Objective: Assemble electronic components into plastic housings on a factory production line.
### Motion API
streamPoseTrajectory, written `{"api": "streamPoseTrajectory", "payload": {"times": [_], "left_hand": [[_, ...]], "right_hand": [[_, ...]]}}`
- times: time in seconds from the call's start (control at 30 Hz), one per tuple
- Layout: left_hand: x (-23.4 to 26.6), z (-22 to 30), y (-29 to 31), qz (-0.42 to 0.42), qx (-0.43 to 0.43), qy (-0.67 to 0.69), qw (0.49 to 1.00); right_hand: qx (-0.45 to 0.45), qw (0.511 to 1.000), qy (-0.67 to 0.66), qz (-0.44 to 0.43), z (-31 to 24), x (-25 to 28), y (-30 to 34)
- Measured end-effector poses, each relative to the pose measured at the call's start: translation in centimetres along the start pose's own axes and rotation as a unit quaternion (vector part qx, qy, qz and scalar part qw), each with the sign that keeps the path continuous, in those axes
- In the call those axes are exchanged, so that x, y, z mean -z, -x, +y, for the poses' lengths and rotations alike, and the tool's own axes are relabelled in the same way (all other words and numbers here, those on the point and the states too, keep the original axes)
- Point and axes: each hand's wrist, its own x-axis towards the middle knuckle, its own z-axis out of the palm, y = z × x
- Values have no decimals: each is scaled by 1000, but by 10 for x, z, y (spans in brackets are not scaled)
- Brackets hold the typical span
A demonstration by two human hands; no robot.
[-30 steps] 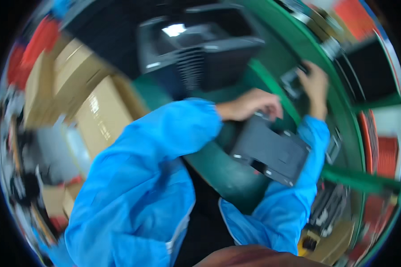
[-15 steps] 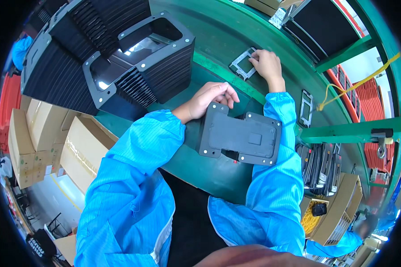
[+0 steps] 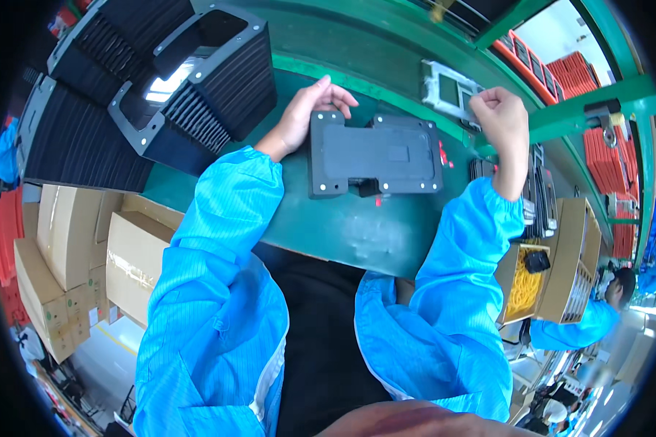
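My left hand (image 3: 307, 111) rests behind the upper left corner of a black plastic housing (image 3: 375, 154), its fingers loosely bent and nothing visible in them. This housing is a notched, H-like shape with small bright round inserts at its corners, lying on the green mat (image 3: 357, 233). Farther right, my right hand (image 3: 503, 120) is closed, its fingertips pinched at the right edge of a silvery metal frame (image 3: 448, 91) with rectangular openings. That frame is by the green rail behind the mat, and the hand hides part of its right end.
Tall stacks of black housings (image 3: 229, 80) stand at the far left. Small red bits (image 3: 443, 154) lie beside the single housing. Cardboard boxes (image 3: 135, 255) sit at left; a box of yellow cord (image 3: 525, 288) at right. A green beam (image 3: 561, 120) crosses at right. A co-worker in blue (image 3: 576, 328) is behind it.
My right hand has moved right along the rail, and the metal frame it touched no longer lies at its earlier spot. The view has shifted; my left hand stays beside the housing.
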Motion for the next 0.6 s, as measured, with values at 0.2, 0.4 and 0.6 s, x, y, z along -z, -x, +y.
{"api": "streamPoseTrajectory", "payload": {"times": [0.2,0.4,0.6], "left_hand": [[-12,15,21,19,-36,2,999],[-35,25,72,157,-192,-80,965],[-55,60,115,182,-257,-383,868]], "right_hand": [[100,994,23,-37,-64,-11,93],[220,964,144,-35,-87,-24,132],[268,961,64,35,-100,-2,142]]}}
